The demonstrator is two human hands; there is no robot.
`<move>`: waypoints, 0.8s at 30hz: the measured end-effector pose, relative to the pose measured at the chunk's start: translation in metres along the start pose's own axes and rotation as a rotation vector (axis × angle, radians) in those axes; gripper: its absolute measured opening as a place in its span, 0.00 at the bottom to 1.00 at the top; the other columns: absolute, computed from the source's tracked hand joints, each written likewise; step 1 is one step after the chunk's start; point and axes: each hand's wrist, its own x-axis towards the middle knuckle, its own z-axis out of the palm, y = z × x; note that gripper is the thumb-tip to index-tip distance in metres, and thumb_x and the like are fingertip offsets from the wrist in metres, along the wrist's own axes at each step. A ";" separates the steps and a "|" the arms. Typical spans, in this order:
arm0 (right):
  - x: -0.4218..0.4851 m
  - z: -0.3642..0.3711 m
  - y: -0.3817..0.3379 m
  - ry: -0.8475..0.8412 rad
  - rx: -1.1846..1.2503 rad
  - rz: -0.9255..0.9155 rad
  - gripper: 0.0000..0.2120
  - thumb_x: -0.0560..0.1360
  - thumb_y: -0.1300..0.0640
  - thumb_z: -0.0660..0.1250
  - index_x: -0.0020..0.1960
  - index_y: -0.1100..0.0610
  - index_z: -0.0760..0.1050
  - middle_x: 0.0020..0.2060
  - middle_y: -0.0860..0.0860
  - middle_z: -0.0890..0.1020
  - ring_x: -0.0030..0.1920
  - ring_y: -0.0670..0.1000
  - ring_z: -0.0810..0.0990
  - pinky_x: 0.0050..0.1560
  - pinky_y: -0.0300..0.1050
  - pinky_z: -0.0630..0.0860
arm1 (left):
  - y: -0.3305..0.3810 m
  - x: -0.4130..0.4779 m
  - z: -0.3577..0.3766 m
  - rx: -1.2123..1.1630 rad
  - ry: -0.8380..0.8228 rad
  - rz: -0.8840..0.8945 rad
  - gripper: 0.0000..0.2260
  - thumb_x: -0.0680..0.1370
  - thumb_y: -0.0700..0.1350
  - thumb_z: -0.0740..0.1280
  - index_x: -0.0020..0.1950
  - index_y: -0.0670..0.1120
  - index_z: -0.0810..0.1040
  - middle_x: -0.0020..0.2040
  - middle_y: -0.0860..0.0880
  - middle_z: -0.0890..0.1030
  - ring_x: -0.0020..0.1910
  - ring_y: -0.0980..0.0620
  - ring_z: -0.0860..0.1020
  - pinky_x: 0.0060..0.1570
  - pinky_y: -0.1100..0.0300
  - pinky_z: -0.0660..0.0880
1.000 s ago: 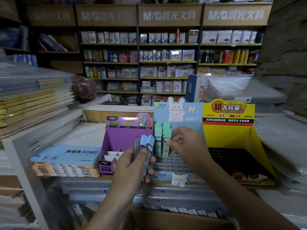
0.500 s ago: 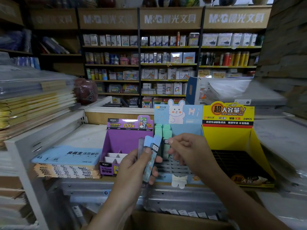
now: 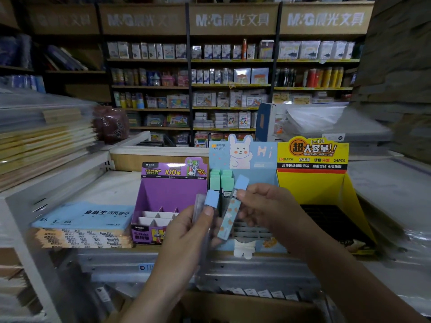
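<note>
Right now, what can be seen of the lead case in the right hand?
The lead case is a slim, plastic-looking tube: pale blue body with orange spots, plain blue cap on top. It tilts, cap up and rightward, in front of the rabbit display box. The right hand pinches it below the cap.

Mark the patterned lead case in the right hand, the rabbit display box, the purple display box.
patterned lead case (image 3: pixel 228 217), head view, printed body.
rabbit display box (image 3: pixel 263 159), head view, blue back card.
purple display box (image 3: pixel 172 193), head view, inner back wall.
</note>
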 end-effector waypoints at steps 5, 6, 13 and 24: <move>0.013 -0.028 -0.007 0.189 -0.108 -0.152 0.07 0.76 0.59 0.72 0.48 0.63 0.83 0.39 0.66 0.83 0.34 0.54 0.79 0.32 0.43 0.76 | 0.000 0.004 -0.004 0.024 0.050 0.074 0.10 0.78 0.53 0.68 0.50 0.49 0.85 0.46 0.43 0.87 0.46 0.45 0.87 0.43 0.58 0.83; 0.016 -0.032 -0.007 0.219 -0.162 -0.186 0.07 0.76 0.59 0.72 0.47 0.63 0.83 0.38 0.65 0.83 0.33 0.54 0.79 0.33 0.45 0.77 | 0.000 0.004 -0.005 0.054 0.058 0.089 0.10 0.77 0.55 0.68 0.49 0.50 0.85 0.43 0.45 0.86 0.42 0.47 0.86 0.41 0.58 0.82; 0.040 -0.039 0.001 0.320 -0.422 -0.336 0.02 0.74 0.63 0.75 0.45 0.58 0.82 0.30 0.52 0.83 0.28 0.48 0.81 0.32 0.41 0.79 | 0.003 0.007 -0.001 0.040 0.076 0.092 0.09 0.75 0.54 0.69 0.46 0.51 0.85 0.34 0.47 0.82 0.33 0.49 0.83 0.33 0.57 0.80; 0.063 -0.030 0.012 0.296 -0.668 -0.415 0.04 0.74 0.62 0.74 0.44 0.60 0.79 0.32 0.59 0.80 0.34 0.60 0.80 0.37 0.58 0.81 | 0.009 0.006 -0.003 0.032 0.114 0.066 0.07 0.80 0.44 0.68 0.50 0.40 0.81 0.39 0.34 0.82 0.34 0.45 0.84 0.30 0.59 0.80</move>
